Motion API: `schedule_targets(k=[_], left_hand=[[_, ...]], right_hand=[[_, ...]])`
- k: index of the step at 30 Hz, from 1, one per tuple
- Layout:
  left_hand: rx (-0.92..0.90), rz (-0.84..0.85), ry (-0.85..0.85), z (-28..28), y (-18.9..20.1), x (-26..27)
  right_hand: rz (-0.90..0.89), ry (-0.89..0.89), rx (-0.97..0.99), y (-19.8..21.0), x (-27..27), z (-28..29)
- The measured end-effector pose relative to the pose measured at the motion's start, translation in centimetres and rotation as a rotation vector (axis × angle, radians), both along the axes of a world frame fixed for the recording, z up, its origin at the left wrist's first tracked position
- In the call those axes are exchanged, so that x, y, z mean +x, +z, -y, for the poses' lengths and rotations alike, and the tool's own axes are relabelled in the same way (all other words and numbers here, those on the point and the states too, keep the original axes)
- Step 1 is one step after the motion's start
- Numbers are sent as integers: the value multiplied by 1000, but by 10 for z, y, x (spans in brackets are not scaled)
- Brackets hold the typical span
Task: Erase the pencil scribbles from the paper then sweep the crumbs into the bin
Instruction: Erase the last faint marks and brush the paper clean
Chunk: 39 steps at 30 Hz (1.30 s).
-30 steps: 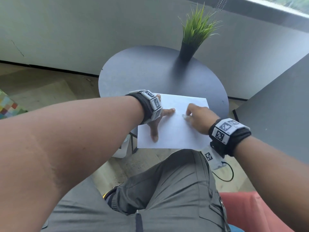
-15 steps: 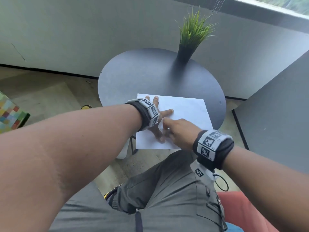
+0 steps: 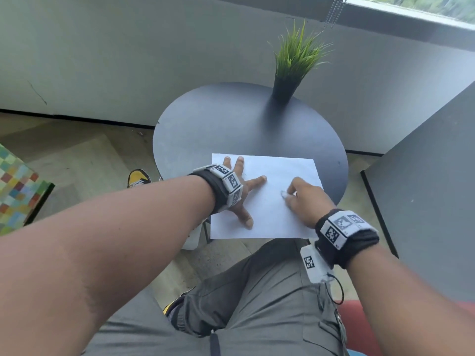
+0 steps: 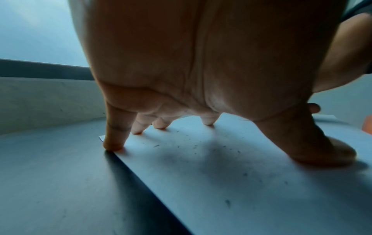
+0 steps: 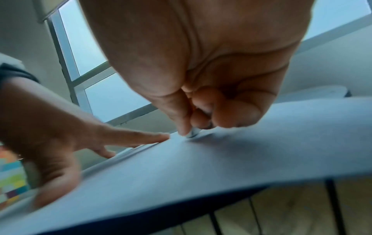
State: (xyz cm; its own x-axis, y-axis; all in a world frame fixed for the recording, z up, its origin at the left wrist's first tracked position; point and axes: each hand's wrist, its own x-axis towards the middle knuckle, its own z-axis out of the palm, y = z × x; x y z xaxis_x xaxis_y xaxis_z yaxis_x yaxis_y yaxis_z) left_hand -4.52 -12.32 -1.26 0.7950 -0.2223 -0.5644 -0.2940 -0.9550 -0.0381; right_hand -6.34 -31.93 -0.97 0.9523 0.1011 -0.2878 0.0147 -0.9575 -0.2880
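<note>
A white sheet of paper (image 3: 272, 217) lies on the near half of a round dark table (image 3: 231, 124), its near edge hanging past the rim. My left hand (image 3: 241, 191) presses down on the sheet's left part with fingers spread and straight (image 4: 112, 143). Small dark eraser crumbs (image 4: 193, 146) lie scattered on the paper under that hand. My right hand (image 3: 300, 199) pinches a small white eraser (image 3: 284, 194) against the paper's right part; in the right wrist view the eraser (image 5: 193, 132) touches the sheet between thumb and fingers. No scribbles show clearly.
A potted grass plant (image 3: 288, 78) stands at the table's far right. A white bin (image 3: 192, 237) sits on the floor under the table's near left edge, mostly hidden. A dark panel (image 3: 424, 176) rises to the right. A colourful checked box (image 3: 18, 186) is at left.
My right hand with the eraser swept left close to the left hand, then back to the right side of the paper. The left hand stays pressed on the sheet.
</note>
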Motion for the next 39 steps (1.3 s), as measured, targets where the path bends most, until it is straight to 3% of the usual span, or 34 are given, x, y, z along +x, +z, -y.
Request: schedule_targets(k=[4, 9, 14, 18, 23, 28, 32, 37, 39], left_hand=[[12, 8, 0, -1, -1, -2], [-1, -11, 5, 1, 0, 0], [-2, -7, -28, -4, -3, 1], [-9, 9, -49, -7, -4, 0], [-30, 31, -56, -12, -9, 0], [-30, 79, -83, -15, -10, -4], [-54, 67, -77, -16, -10, -3], [-42, 76, -82, -18, -12, -2], [-63, 72, -71, -19, -13, -2]], right_hand=[[-100, 244, 46, -11, -39, -23], [-11, -43, 34, -5, -5, 2], [-54, 298, -1, -7, -30, -36], [-32, 34, -12, 0, 18, -17], [-75, 289, 25, -10, -2, -55], [-28, 46, -19, -4, 35, -36], [-94, 306, 27, -9, 7, -61], [-16, 44, -32, -5, 42, -34], [-18, 172, -38, -7, 30, -45]])
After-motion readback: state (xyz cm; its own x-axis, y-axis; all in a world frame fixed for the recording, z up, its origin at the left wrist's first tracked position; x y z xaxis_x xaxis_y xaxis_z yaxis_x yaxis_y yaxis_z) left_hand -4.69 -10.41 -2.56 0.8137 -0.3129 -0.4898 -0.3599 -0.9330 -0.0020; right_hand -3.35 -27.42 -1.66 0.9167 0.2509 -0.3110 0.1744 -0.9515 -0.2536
